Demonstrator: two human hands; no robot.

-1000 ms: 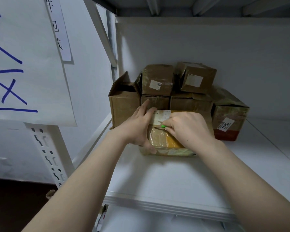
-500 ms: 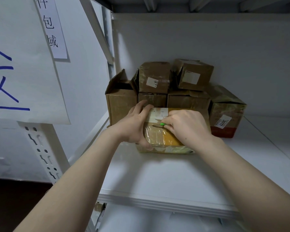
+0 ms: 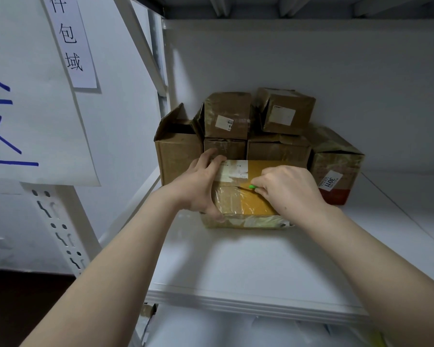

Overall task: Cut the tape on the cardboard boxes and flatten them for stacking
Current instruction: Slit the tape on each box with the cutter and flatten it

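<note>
A low taped cardboard box (image 3: 251,204) with a white label lies on the white shelf (image 3: 248,266) in front of me. My left hand (image 3: 201,186) grips its left end, fingers over the far edge and thumb on the near side. My right hand (image 3: 288,191) holds a small green-tipped cutter (image 3: 252,187) pressed onto the tape seam across the box top. Most of the cutter is hidden in my fist.
Several more brown boxes (image 3: 281,116) are stacked behind against the back wall, one at the left (image 3: 178,151) with open flaps, one at the right (image 3: 336,166) with a numbered label. A slotted upright (image 3: 58,221) and paper signs (image 3: 35,96) stand left.
My right hand with the cutter has slid to the right along the seam, leaving more of the box top and label showing. My left hand keeps its grip.
</note>
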